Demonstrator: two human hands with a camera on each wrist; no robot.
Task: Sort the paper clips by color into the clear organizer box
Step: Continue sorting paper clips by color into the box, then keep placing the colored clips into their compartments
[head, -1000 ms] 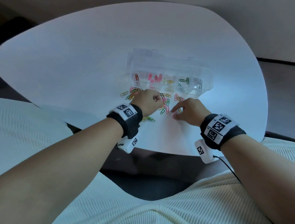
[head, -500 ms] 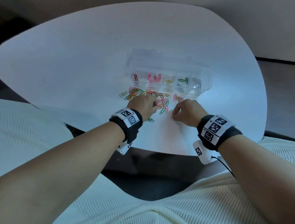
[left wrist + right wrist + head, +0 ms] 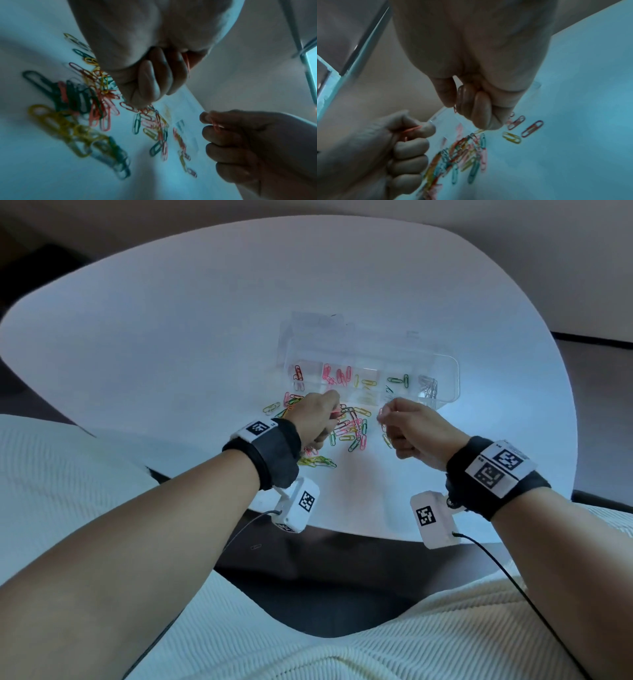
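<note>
These paper clips [image 3: 349,428] are, I'd judge, nearly weightless bent wire, stiff enough to keep their shape but slick and flat against the bench [image 3: 171,337], so each is best taken by its rounded end between thumb and forefinger and peeled off the tangle, since the loops could hook one another. My left hand [image 3: 317,419] is curled, thumb and forefinger pinching a reddish clip [image 3: 411,129], the other fingers folded under. My right hand [image 3: 414,428] is curled the same way, with a pink clip [image 3: 215,125] held between thumb and forefinger. Both hands hang just above the bench: the loose heap lies between and partly under them, with a separate yellow and green cluster [image 3: 317,462] nearer my left wrist. The clear organizer box [image 3: 452,371] sits just beyond my knuckles, its lid open behind it. Its compartments already hold red, pink, yellow, green and silver clips, running left to right. The pink compartment [image 3: 337,376] lies just ahead of my left hand, and red is the next one to the left.
</note>
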